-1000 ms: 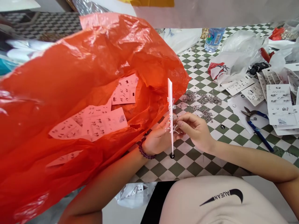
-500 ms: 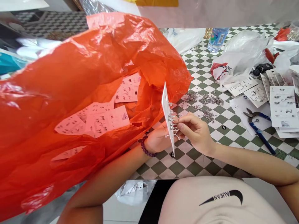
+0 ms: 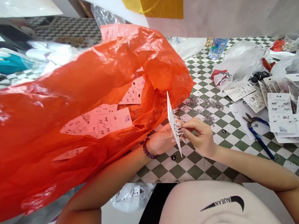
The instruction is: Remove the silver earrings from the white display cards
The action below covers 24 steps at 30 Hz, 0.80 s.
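Observation:
A white earring card stands nearly edge-on to me above the checkered table, with several small metal earrings sticking out of its right face. From behind, my left hand grips this card; its fingers are partly hidden by it. On the card's right side my right hand is closed in a pinch at the earrings, thumb against forefinger. Whatever small piece sits between those fingertips is too small to make out. Just beyond my hands lie loose piles of tiny metal earring parts.
A large orange plastic bag with several earring cards in it covers the left side. Blue-handled cutters lie at right beside stacked earring cards. Clear plastic bags and a water bottle stand farther back.
The card and both hands have shifted slightly right and down in the view, and the card leans a little more. My right hand keeps its pinch at the earrings.

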Available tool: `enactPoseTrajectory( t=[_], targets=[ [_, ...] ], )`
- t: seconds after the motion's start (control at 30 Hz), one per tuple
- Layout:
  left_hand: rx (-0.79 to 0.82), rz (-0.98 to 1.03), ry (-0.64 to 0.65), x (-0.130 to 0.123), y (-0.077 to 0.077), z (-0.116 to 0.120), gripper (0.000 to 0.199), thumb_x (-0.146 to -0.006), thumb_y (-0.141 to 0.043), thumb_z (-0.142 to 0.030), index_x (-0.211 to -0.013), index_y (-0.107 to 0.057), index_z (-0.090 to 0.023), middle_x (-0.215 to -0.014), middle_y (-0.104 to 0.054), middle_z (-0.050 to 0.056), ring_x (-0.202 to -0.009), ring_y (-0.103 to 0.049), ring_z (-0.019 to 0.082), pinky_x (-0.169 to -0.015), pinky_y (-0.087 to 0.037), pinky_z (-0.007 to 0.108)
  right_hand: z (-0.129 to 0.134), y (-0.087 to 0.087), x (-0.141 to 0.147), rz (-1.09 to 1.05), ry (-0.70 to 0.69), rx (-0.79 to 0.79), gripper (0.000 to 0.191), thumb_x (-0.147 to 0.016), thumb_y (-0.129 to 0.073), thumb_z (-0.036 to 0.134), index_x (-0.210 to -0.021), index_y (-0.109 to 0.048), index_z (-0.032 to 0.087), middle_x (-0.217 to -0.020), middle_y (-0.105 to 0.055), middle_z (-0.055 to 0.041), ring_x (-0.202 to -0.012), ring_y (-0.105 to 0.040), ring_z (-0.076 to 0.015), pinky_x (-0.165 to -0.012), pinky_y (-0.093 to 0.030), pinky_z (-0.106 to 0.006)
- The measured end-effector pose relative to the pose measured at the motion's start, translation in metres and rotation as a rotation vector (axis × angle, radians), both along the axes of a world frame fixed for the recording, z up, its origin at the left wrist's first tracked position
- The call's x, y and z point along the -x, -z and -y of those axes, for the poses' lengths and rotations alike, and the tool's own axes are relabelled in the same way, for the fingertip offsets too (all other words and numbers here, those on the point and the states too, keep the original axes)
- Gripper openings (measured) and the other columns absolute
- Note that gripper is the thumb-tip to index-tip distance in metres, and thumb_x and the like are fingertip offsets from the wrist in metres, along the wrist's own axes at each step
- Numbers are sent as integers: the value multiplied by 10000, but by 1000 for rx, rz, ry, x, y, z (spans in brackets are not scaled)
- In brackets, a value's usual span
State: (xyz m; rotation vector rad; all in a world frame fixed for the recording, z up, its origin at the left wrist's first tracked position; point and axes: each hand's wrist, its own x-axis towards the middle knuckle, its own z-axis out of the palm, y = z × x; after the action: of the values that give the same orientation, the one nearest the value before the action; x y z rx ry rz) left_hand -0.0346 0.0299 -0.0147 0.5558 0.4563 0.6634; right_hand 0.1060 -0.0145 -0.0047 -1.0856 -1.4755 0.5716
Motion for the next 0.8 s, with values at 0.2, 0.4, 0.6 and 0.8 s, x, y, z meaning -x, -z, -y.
enactPoseTrajectory(
  t=[0.2, 0.4, 0.6, 0.8],
  targets=[
    [28, 43, 47, -4, 3, -1, 337, -570, -839, -339, -655, -553, -181, -663, -487, -26, -606, -474, 95, -606, -426, 235, -3, 3, -4, 26, -7, -50, 61, -819, -651, 162, -804, -692, 206, -700, -676, -13, -605, -587, -114, -544, -478, -238],
    [41, 20, 67, -5, 3, -3, 355, -582, -835, -339, -625, -522, -176, -668, -499, -19, -622, -476, 105, -645, -420, 257, -6, 8, -5, 6, 31, 7, 84, -815, -651, 220, -768, -720, 216, -662, -681, -15, -566, -589, -125, -506, -481, -248],
    [57, -4, 50, -7, -1, -2, 371, -572, -842, -321, -659, -509, -181, -707, -514, -24, -623, -478, 97, -696, -439, 268, -7, 10, -4, -27, 28, 35, 85, -811, -650, 224, -769, -724, 222, -681, -693, -20, -578, -596, -130, -522, -488, -254],
    [51, -11, 48, -8, -2, -2, 339, -576, -838, -272, -680, -528, -181, -684, -527, -25, -607, -481, 97, -631, -424, 242, -6, 11, -2, 10, 45, 56, 124, -825, -619, 238, -746, -712, 217, -659, -671, -10, -570, -573, -125, -534, -479, -256]
  ],
)
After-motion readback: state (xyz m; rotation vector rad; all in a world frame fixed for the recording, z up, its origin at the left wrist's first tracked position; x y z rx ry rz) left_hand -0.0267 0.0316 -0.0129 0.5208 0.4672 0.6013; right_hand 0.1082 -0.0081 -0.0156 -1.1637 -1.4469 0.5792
